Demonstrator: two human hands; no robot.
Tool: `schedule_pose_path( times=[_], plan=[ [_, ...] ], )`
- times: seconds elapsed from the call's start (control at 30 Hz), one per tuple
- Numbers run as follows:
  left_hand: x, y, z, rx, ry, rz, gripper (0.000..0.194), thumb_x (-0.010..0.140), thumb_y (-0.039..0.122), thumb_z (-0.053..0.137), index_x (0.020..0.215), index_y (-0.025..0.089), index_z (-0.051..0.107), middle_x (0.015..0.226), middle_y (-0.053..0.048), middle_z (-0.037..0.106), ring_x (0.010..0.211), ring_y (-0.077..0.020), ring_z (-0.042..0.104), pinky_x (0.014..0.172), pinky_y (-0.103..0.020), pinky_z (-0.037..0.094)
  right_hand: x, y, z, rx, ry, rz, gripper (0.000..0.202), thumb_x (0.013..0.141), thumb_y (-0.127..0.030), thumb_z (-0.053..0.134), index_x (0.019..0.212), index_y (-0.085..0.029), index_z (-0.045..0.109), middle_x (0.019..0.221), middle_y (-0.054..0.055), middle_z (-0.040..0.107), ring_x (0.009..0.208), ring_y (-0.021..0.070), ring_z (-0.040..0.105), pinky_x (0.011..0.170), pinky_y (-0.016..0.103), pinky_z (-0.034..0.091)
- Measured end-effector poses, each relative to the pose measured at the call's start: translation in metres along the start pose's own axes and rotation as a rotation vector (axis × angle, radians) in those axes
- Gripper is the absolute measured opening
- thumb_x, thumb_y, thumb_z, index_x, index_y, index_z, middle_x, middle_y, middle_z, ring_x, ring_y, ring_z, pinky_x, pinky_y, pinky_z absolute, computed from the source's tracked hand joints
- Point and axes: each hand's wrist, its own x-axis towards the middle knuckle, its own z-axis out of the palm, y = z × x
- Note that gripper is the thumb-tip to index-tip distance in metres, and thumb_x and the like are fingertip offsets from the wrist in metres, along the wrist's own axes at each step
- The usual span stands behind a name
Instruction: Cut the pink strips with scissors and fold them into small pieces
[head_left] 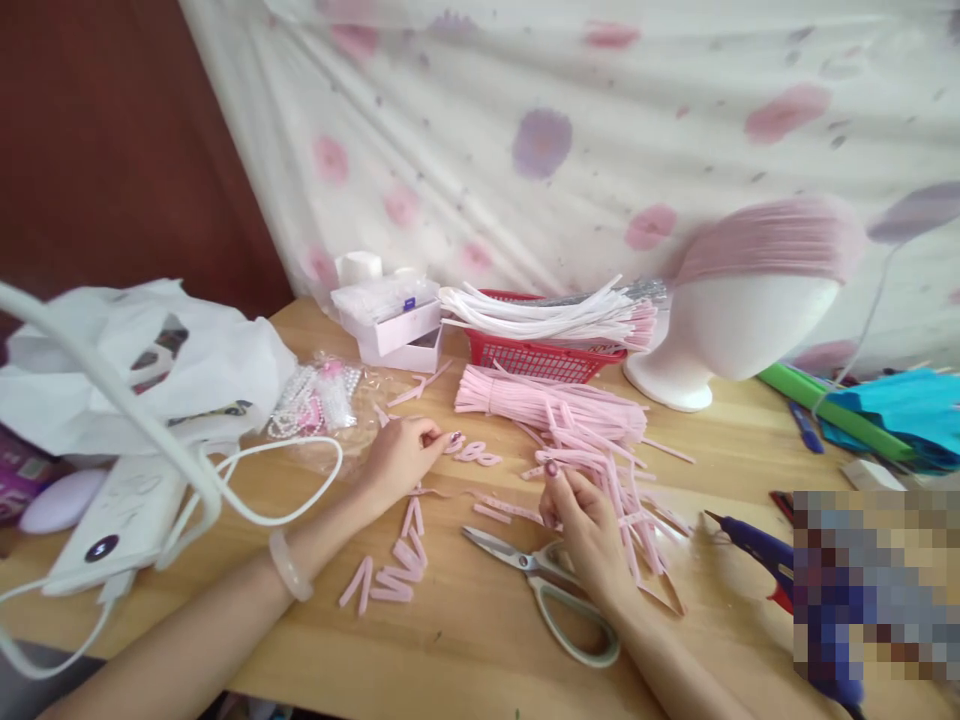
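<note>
My left hand [405, 455] is closed in a pinch at the left end of a row of small pink pipe-cleaner loops [471, 452], with its fingertips on the end loop. My right hand [585, 512] pinches a pink pipe cleaner [534, 472], partly hidden by the fingers. Loose pink pipe cleaners [619, 490] lie beside and behind this hand. Scissors [517, 555] with pale handles rest partly under the right hand, blades pointing left. Several folded pink pieces [394, 575] lie in front of my left hand. A tied pink bundle [547, 400] is beyond both hands.
A red basket [525, 355] holds white and pink stems. White boxes [397, 325] and bagged beads [315, 400] stand left of it. At right are a foam head [742, 320] and a blue glue gun [757, 550]. A white cable [300, 515] crosses the left side.
</note>
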Motion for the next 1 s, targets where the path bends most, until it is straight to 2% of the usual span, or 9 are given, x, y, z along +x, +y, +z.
schedule_pose_path(
  times=[0.1,0.17,0.23,0.3,0.37,0.6,0.73,0.83,1.0],
  plan=[
    [0.003,0.001,-0.003,-0.026,-0.029,0.04,0.047,0.089,0.029,0.055,0.045,0.019,0.041,0.052,0.003,0.047,0.053,-0.0125,0.043,0.058,-0.028,0.032,0.0,0.001,0.001,0.037,-0.011,0.047,0.065,0.083,-0.077,0.052,0.048,-0.024,0.039,0.046,-0.003,0.04,0.047,0.0128,0.036,0.049,0.029,0.031],
    [0.005,0.002,-0.008,-0.073,-0.094,0.078,0.046,0.087,0.027,0.056,0.045,0.018,0.04,0.055,0.003,0.047,0.055,-0.0118,0.044,0.06,-0.027,0.034,-0.001,0.002,0.002,0.068,-0.043,0.055,0.067,0.084,-0.078,0.05,0.045,-0.025,0.035,0.043,-0.004,0.037,0.044,0.0125,0.035,0.047,0.03,0.029],
    [0.009,0.002,-0.017,-0.133,-0.191,0.117,0.034,0.084,0.026,0.06,0.052,0.017,0.052,0.066,0.001,0.057,0.061,-0.0118,0.049,0.061,-0.025,0.038,-0.003,0.003,0.003,0.077,-0.075,0.061,0.07,0.086,-0.078,0.044,0.041,-0.026,0.032,0.04,-0.004,0.034,0.041,0.012,0.032,0.045,0.03,0.025],
    [0.013,0.001,-0.027,-0.175,-0.297,0.133,0.012,0.081,0.026,0.065,0.076,0.016,0.07,0.08,-0.001,0.064,0.065,-0.0116,0.051,0.06,-0.023,0.039,-0.006,0.004,0.002,0.048,-0.077,0.074,0.072,0.09,-0.076,0.038,0.038,-0.027,0.029,0.037,-0.003,0.032,0.039,0.0116,0.03,0.045,0.031,0.023],
    [0.017,-0.001,-0.038,-0.188,-0.423,0.136,0.018,0.078,0.027,0.068,0.092,0.017,0.075,0.081,-0.001,0.066,0.064,-0.0115,0.051,0.059,-0.022,0.039,-0.007,0.004,0.001,0.012,-0.07,0.074,0.074,0.095,-0.071,0.032,0.036,-0.027,0.029,0.036,-0.002,0.033,0.038,0.0117,0.031,0.047,0.032,0.024],
    [0.02,-0.015,-0.054,-0.142,-0.933,0.129,0.012,0.066,0.027,0.08,0.076,0.02,0.08,0.057,0.004,0.058,0.053,-0.0098,0.048,0.049,-0.02,0.035,-0.006,-0.003,-0.001,-0.015,-0.099,0.056,0.074,0.096,-0.067,0.031,0.034,-0.027,0.032,0.037,0.0,0.036,0.04,0.013,0.037,0.05,0.034,0.028],
    [0.019,-0.021,-0.049,-0.109,-0.972,0.117,0.014,0.062,0.016,0.078,0.075,0.021,0.08,0.056,0.006,0.053,0.05,-0.0088,0.046,0.046,-0.02,0.031,-0.005,-0.009,0.001,-0.025,-0.12,0.062,0.072,0.094,-0.067,0.034,0.034,-0.027,0.033,0.038,0.001,0.038,0.041,0.0133,0.039,0.051,0.033,0.03],
    [0.02,-0.023,-0.048,-0.113,-0.944,0.107,0.004,0.064,0.021,0.079,0.067,0.019,0.077,0.057,0.005,0.053,0.053,-0.0099,0.048,0.048,-0.021,0.032,-0.005,-0.01,0.002,-0.017,-0.125,0.071,0.071,0.093,-0.067,0.037,0.034,-0.027,0.034,0.038,0.001,0.039,0.041,0.0134,0.04,0.052,0.033,0.031],
    [0.021,-0.02,-0.054,-0.222,-0.83,0.077,0.012,0.068,0.028,0.078,0.071,0.018,0.073,0.073,0.002,0.062,0.063,-0.0103,0.052,0.057,-0.021,0.037,-0.005,-0.008,0.002,-0.001,-0.153,0.048,0.071,0.094,-0.065,0.039,0.035,-0.026,0.034,0.04,0.0,0.04,0.042,0.0129,0.04,0.052,0.033,0.031]
  ],
)
